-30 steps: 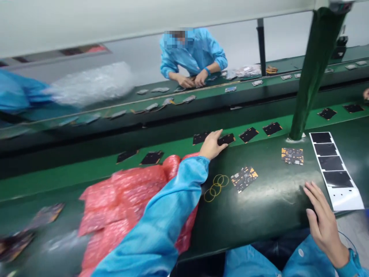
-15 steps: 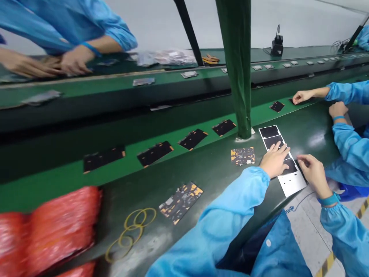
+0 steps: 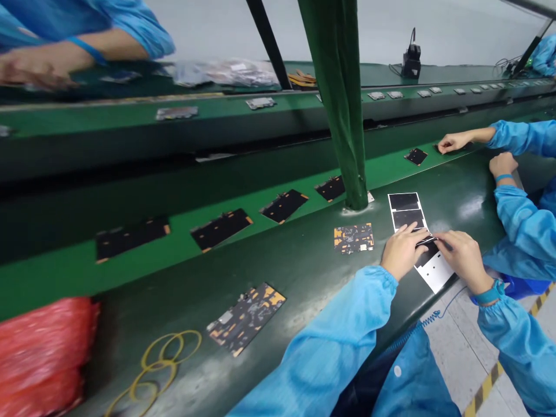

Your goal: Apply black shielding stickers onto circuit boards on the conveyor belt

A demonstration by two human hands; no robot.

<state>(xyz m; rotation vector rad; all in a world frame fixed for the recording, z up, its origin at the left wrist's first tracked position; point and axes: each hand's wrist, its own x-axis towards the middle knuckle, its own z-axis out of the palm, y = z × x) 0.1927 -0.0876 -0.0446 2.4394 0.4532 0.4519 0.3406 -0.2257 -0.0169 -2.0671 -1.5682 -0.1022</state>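
A white backing sheet point(image 3: 436, 275) carrying several black rectangular stickers lies on the dark green bench near the front edge. My left hand point(image 3: 402, 250) rests on it, fingers pressing down at its middle. My right hand point(image 3: 460, 258) meets it from the right, fingertips pinched at the edge of a black sticker point(image 3: 428, 242) that lifts slightly off the sheet. Two flex circuit boards, black with orange patches, lie on the bench: one point(image 3: 353, 238) just left of my left hand, the other point(image 3: 245, 317) further left.
A green post point(image 3: 343, 116) rises from the bench behind the sheet. Black boards point(image 3: 221, 228) ride the green belt beyond. Yellow rubber bands point(image 3: 152, 365) and a red bubble bag point(image 3: 41, 353) lie at left. Another person's hands point(image 3: 454, 142) work at right.
My left hand left the belt and crossed to the sticker sheet; my right hand joined it there. My view swung right, and both hands now pinch at one sticker.
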